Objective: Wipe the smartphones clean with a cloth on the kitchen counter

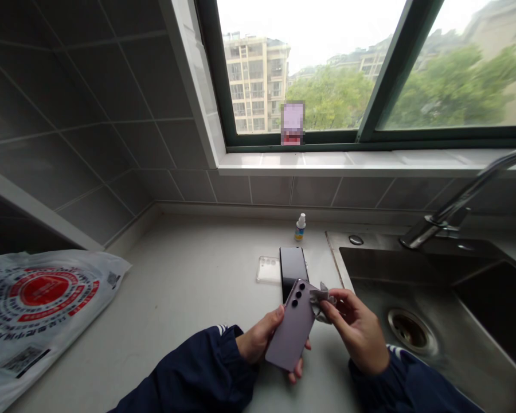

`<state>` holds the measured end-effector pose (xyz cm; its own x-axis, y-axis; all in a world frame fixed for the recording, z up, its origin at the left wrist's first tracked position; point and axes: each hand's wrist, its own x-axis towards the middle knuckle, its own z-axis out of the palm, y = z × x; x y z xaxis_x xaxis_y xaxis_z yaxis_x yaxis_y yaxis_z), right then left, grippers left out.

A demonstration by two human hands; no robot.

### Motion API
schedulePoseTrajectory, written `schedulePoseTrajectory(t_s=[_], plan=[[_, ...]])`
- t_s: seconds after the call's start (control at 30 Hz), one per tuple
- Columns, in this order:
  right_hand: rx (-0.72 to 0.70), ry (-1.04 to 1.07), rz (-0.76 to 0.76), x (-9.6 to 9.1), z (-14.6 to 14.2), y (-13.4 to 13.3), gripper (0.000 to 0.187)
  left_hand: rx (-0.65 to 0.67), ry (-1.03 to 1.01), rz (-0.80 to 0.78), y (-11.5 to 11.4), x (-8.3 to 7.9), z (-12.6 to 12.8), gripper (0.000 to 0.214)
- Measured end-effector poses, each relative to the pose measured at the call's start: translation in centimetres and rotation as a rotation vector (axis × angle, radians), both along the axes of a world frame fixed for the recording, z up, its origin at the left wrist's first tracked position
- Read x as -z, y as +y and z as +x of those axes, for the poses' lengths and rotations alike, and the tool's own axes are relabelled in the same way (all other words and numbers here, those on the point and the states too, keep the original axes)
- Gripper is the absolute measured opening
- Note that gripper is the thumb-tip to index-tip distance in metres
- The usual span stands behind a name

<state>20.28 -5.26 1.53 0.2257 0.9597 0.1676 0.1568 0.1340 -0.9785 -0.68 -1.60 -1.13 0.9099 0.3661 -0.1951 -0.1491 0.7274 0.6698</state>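
A light purple smartphone [291,335] is tilted above the counter with its back and camera lenses facing up. My left hand [262,335] is closed around its sides. Between the fingertips of my right hand [359,330] is a crumpled grey-white wipe [320,302], at the phone's upper right edge. Behind the held phone lies a second, dark-screened phone [293,267], partly covered by it. Beside that one a clear phone case [267,269] rests flat. A small white-capped bottle [300,228] stands upright farther back.
To the right is a steel sink [344,269] with a chrome faucet [438,215] reaching over it. A white plastic bag [47,298] with red print lies on the left of the pale counter [189,275]. A tiled wall and window sill [327,162] bound the back.
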Motion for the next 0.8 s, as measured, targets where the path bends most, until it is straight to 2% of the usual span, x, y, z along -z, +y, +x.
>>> schedulePoseTrajectory(t_s=[0.17, 0.23, 0.33, 0.4, 0.5, 0.67, 0.8], plan=[[-0.109, 0.131, -0.088, 0.4, -0.2, -0.1, 0.035, -0.049, 0.002, -0.004, 0.0, -0.2, 0.2, 0.088], [-0.117, 0.126, -0.105, 0.7, -0.1, -0.1, 0.034, -0.214, -0.017, 0.051, 0.2, -0.7, 0.3, 0.079], [-0.128, 0.109, -0.118, 1.1, 0.2, -0.2, 0.031, -0.593, -0.026, 0.211, 0.7, -1.8, 0.2, 0.061], [-0.136, 0.107, -0.118, 1.3, 0.2, -0.2, 0.030, -0.722, -0.032, 0.265, 1.3, -2.6, 0.0, 0.059], [-0.147, 0.100, -0.108, 1.4, 0.1, -0.3, 0.027, -0.813, -0.022, 0.265, 2.0, -3.5, -0.4, 0.058], [-0.165, 0.096, -0.080, 1.2, -0.1, -0.3, 0.024, -0.871, 0.094, 0.330, 2.9, -3.9, -1.2, 0.042], [-0.187, 0.090, -0.068, 0.8, -0.3, -0.3, 0.022, -0.912, 0.226, 0.372, 3.6, -3.9, -1.7, 0.050]])
